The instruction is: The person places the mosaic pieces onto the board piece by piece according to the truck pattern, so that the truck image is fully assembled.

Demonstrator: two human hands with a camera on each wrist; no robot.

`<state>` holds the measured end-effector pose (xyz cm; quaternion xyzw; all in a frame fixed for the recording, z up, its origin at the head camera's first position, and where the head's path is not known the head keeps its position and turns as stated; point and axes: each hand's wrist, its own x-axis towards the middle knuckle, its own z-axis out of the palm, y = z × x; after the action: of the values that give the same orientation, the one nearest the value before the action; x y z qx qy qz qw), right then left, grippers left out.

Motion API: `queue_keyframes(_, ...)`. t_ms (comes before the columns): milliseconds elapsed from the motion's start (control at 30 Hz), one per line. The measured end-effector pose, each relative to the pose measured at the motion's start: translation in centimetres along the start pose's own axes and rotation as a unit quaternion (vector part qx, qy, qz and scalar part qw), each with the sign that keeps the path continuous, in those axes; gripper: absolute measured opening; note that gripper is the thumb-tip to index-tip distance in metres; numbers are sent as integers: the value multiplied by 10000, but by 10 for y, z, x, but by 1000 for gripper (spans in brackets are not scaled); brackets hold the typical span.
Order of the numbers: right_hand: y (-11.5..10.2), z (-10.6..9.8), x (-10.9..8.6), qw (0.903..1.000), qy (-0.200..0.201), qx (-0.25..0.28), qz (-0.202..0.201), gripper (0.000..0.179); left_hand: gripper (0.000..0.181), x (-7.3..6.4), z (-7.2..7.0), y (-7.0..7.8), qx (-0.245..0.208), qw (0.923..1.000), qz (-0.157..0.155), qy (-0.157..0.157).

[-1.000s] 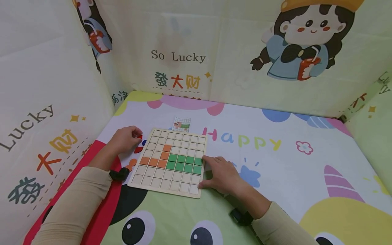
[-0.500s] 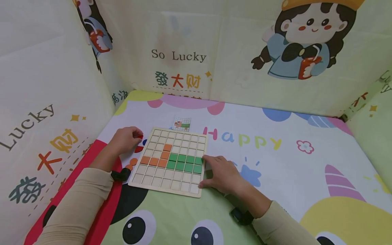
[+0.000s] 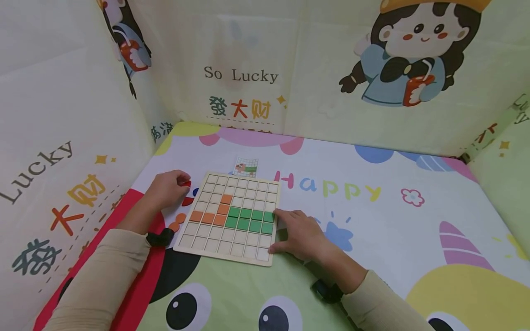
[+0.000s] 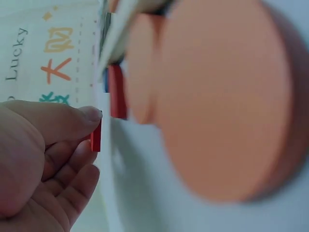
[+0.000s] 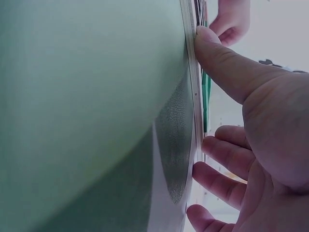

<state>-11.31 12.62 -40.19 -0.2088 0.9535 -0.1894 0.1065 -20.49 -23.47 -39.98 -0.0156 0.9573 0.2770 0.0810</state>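
Observation:
My left hand [image 3: 167,189], left of the board, pinches a small red piece [image 4: 96,137] between thumb and fingers. The wooden grid board [image 3: 207,243] lies flat on the table. Orange square tiles [image 3: 208,218] form an L shape in its cells, and two rows of green tiles [image 3: 250,220] run from there to the right edge. Fingertips and thumb of my right hand [image 3: 304,234] touch the board's right side, the fingers spread and mostly straight. Another red piece [image 3: 187,201], a blue piece [image 3: 196,193] and orange discs [image 3: 177,222] lie between my left hand and the board.
Behind the board is a small card [image 3: 246,168] printed with a coloured grid pattern. A cartoon-printed cloth [image 3: 372,234] covers the table, and printed cloth walls [image 3: 306,69] rise at the back and both sides.
My left hand has shifted very slightly left, and more of the red piece in its fingertips shows. My right hand and the board stay in place.

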Motion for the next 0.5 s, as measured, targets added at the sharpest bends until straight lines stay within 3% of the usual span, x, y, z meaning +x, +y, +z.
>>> queue_keyframes(133, 0, 0, 0, 10000, -17, 14, -9, 94, 48, -8, -4, 4, -33, 10000, 74, -8)
queue_keyframes(367, 0, -1, -1, 10000, 2, 23, -14, 93, 39, -22, -5, 12, -268, 9969, 682, -303)
queue_keyframes(500, 0, 0, -1, 10000, 25, 16, -23, 93, 38, -28, -1, 16, -307, 9945, 874, -479)
